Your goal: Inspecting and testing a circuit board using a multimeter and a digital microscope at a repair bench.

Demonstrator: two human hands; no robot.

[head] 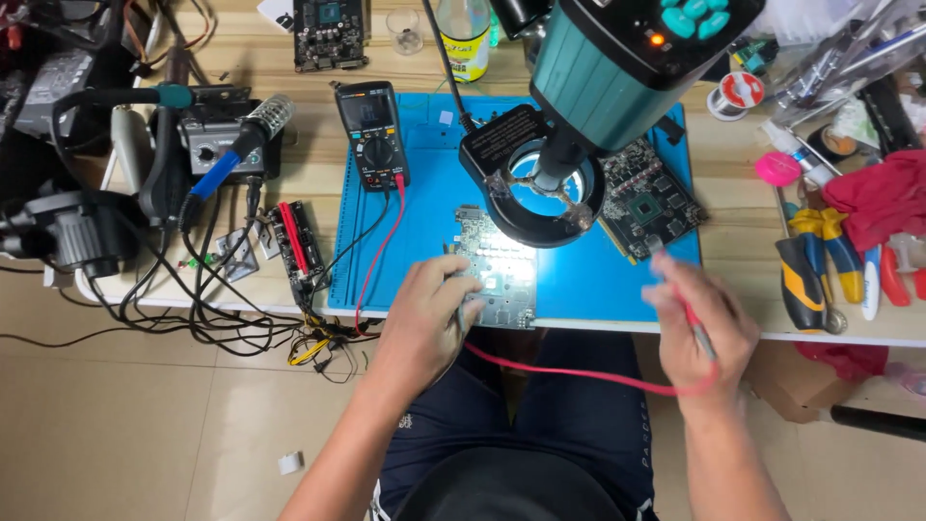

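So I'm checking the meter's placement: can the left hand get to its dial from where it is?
Probably yes. The left hand rests at the lit board, and the meter lies on the mat just beyond, with only its red lead trailing between. The ring light sits off to the right.

A green circuit board [497,265] lies flat on the blue mat, near its front edge, directly beneath the lit ring light, so its middle glares white. Small silvery components and a pale square chip crowd its surface. Its near left corner is hidden under the left hand [429,309], which rests on it. A red test probe [687,314], slim with a metal tip, is held tilted in the right hand [696,323], just right of the board and apart from it; its red lead [569,371] sags across the lap.
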